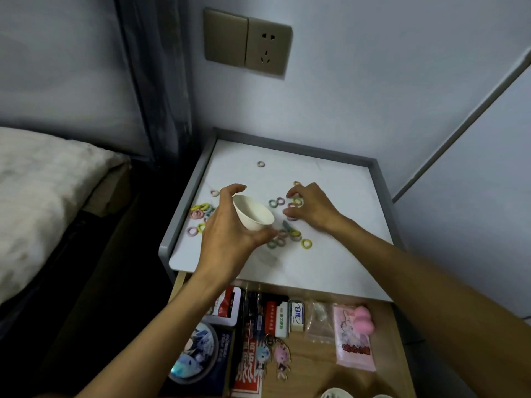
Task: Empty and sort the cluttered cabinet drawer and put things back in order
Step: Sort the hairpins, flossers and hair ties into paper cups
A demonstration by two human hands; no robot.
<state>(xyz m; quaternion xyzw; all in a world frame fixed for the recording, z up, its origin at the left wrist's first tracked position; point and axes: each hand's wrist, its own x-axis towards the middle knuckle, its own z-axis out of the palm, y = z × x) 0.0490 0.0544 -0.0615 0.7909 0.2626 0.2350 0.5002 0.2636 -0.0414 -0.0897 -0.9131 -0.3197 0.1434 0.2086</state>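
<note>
1. The white-topped grey bedside cabinet fills mid-frame, above its open wooden drawer (crowded with packets).
2. The left hand grips a white paper cup, its mouth tilted rightward.
3. The right hand, just right of the cup, pinches small pastel elastic hair rings; others are scattered between and around both hands.

One view only: wide-angle cam on my head, facing forward and steeply down. Close range, my forearms reach in from the bottom edge. Surface sits mid-frame, open drawer directly under me, wall socket at the top, bed far left. Straight lines bow near edges.
</note>
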